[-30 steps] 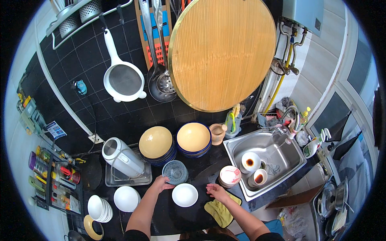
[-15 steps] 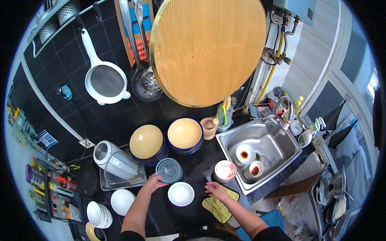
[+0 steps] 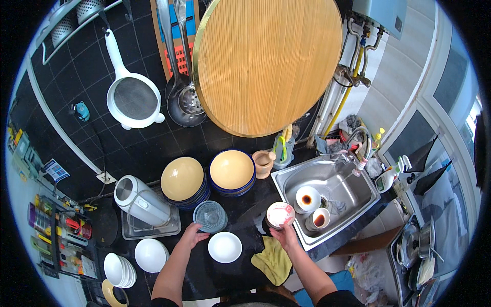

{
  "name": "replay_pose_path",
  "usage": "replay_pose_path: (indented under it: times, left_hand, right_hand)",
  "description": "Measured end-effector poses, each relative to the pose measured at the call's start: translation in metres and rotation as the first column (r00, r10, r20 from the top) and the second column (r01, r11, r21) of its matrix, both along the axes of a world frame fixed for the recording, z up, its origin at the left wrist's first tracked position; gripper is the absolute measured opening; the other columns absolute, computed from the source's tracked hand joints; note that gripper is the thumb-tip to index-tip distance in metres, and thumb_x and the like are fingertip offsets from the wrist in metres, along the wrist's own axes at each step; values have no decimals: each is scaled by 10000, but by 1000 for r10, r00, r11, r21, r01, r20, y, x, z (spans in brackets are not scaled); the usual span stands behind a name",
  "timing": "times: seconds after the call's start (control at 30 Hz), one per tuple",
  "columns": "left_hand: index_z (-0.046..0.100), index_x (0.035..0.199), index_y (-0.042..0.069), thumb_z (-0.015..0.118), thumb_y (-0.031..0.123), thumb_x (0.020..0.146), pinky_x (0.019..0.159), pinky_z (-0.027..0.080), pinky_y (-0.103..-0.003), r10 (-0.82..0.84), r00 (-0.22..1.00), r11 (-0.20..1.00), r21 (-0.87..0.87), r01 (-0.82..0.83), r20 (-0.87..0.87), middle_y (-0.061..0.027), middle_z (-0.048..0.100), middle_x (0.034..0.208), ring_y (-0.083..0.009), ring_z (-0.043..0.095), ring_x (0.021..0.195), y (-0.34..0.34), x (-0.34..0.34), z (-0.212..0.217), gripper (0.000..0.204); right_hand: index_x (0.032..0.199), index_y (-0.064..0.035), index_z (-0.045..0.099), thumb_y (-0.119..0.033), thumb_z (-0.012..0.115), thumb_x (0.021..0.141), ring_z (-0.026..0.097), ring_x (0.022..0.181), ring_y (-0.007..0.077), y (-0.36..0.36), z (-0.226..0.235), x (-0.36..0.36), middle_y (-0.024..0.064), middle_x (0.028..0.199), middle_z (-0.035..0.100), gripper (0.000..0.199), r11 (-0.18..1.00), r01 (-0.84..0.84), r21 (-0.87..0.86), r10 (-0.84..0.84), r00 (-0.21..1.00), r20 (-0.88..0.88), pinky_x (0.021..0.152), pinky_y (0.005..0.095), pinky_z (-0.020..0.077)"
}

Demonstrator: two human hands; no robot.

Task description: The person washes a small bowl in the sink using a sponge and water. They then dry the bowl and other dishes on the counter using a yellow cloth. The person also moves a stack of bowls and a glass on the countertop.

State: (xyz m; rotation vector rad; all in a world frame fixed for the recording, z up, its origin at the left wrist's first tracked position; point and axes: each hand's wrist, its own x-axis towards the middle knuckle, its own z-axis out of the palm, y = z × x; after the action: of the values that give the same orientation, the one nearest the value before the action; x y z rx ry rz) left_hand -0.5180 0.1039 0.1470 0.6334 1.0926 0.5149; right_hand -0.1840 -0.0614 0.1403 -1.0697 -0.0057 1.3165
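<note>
At the counter's middle my left hand (image 3: 191, 237) curls its fingers and thumb round the near left side of a clear glass bowl (image 3: 210, 217). My right hand (image 3: 284, 236) grips the near side of a small round bowl (image 3: 280, 214) with a red-and-white patterned top, beside the sink. Whether that is a single bowl or a stack, I cannot tell. Between my hands lies a white dish (image 3: 225, 247). A crumpled yellow-green cloth (image 3: 273, 261) rests just below my right hand.
Two stacks of yellow-lined bowls (image 3: 182, 178) and a wooden mortar (image 3: 263, 165) stand along the wall. The steel sink (image 3: 337, 176) holds white cups (image 3: 308, 199) with dark liquid. White bowls (image 3: 152, 255) and a kettle (image 3: 140, 199) are at left.
My right hand has moved up from above the cloth and closed on the patterned bowl. The left hand stays at the glass bowl. The whole view has shifted slightly.
</note>
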Motion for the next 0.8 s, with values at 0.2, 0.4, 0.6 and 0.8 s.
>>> replay_pose_path:
  times: [0.2, 0.4, 0.6, 0.8]
  left_hand:
    - [361, 1134, 16, 471, 151, 782, 806, 444, -488, 48, 999, 999, 6, -48, 7, -208, 455, 1110, -426, 510, 939, -1, 0, -8, 393]
    - [379, 1109, 0, 465, 146, 790, 803, 456, -475, 64, 998, 998, -7, -64, -5, -207, 463, 1098, -414, 516, 935, -3, 5, 0, 360]
    - [381, 1138, 4, 470, 138, 791, 813, 452, -469, 53, 999, 999, -2, -53, 2, -194, 471, 1104, -395, 519, 942, -2, 4, -1, 382]
    - [380, 1149, 16, 488, 148, 791, 823, 444, -469, 45, 999, 999, -3, -45, 24, -183, 473, 1115, -387, 519, 943, -5, 3, 3, 396]
  right_hand:
    - [1218, -55, 314, -140, 436, 810, 608, 731, 248, 59, -2, 20, 175, 977, 548, 434, 996, -88, -15, 88, 996, -1, 623, 314, 534]
    - [1184, 30, 337, -199, 453, 811, 574, 867, 305, 117, -10, 40, 223, 1018, 517, 453, 992, -123, -40, 126, 989, 72, 726, 355, 512]
    - [1209, -4, 320, -258, 449, 851, 587, 837, 275, 139, -9, 45, 205, 1034, 513, 458, 986, -149, -74, 158, 977, 140, 684, 330, 521]
    - [1219, -26, 307, -332, 493, 844, 605, 785, 270, 145, 2, 45, 186, 1018, 528, 519, 988, -140, -66, 149, 972, 180, 623, 310, 536]
